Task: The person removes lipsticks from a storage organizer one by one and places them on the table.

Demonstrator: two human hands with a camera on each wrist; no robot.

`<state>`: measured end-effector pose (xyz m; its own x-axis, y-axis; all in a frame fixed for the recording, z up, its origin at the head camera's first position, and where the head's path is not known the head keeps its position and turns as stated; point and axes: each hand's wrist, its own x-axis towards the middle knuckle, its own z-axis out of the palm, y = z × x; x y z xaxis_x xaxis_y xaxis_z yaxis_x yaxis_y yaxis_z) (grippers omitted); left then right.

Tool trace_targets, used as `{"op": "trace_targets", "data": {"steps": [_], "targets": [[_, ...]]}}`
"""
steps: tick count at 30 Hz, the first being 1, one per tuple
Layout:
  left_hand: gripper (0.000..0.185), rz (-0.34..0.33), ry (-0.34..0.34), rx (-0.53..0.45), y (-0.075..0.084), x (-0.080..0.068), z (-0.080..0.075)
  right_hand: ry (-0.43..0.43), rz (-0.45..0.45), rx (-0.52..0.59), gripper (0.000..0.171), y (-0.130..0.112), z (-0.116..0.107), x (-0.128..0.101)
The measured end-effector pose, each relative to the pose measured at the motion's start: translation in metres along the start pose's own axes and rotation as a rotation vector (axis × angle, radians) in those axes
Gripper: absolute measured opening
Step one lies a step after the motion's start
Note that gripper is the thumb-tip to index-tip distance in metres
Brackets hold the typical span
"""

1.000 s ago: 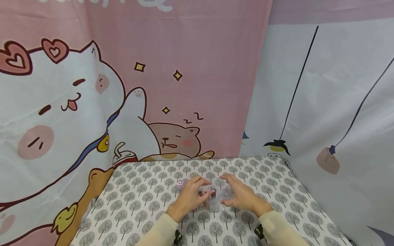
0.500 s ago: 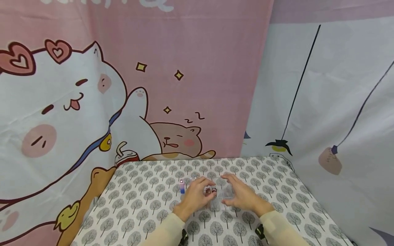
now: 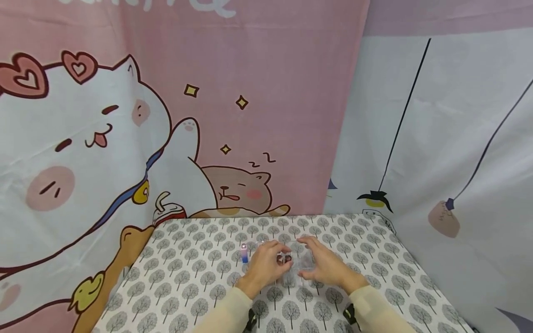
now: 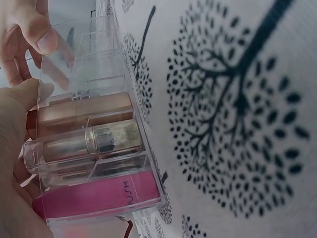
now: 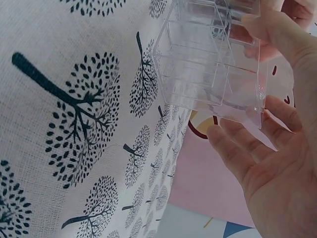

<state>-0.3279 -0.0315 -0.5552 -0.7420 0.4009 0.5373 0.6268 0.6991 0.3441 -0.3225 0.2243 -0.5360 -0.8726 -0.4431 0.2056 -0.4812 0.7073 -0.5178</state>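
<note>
A clear divided organizer [image 3: 306, 260] sits on the table between both hands. Its left compartments hold several lipstick tubes: a magenta tube [image 4: 99, 196], a gold-and-clear lipstick [image 4: 119, 139] and a rose-gold tube [image 4: 89, 110]. My left hand [image 3: 264, 263] grips the filled side, thumb at the upper edge and fingers behind the tubes. My right hand [image 3: 326, 264] holds the other side, its thumb in front and fingers around the back corner. The compartments on that side [image 5: 193, 54] show only clear walls. Left of my left hand stands a pink-to-blue tube [image 3: 244, 253] with a pearly top.
The table cover [image 3: 191, 286] is white with grey trees. Behind it hangs a pink cartoon-cat cloth [image 3: 266, 92], with a pale cloth [image 3: 408, 115] on the right side.
My left hand has shifted slightly right along the organizer, uncovering the pink-to-blue tube at its left. The right hand stays nearly in place.
</note>
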Motion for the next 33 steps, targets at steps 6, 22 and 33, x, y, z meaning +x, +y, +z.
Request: {"op": "trace_targets", "data": {"steps": [6, 22, 33], "targets": [[0.028, -0.005, 0.010, 0.012, -0.0002, 0.0005, 0.0030, 0.006, -0.022, -0.004, 0.106, 0.0007, 0.0007, -0.0003], [0.017, -0.047, -0.016, -0.035, -0.0021, 0.0013, 0.0040, 0.016, -0.007, -0.005, 0.106, -0.0018, -0.0007, -0.0030], [0.017, -0.053, -0.006, -0.081, -0.0018, 0.0001, 0.0022, 0.019, -0.034, -0.009, 0.105, -0.0030, -0.0006, -0.0026]]}}
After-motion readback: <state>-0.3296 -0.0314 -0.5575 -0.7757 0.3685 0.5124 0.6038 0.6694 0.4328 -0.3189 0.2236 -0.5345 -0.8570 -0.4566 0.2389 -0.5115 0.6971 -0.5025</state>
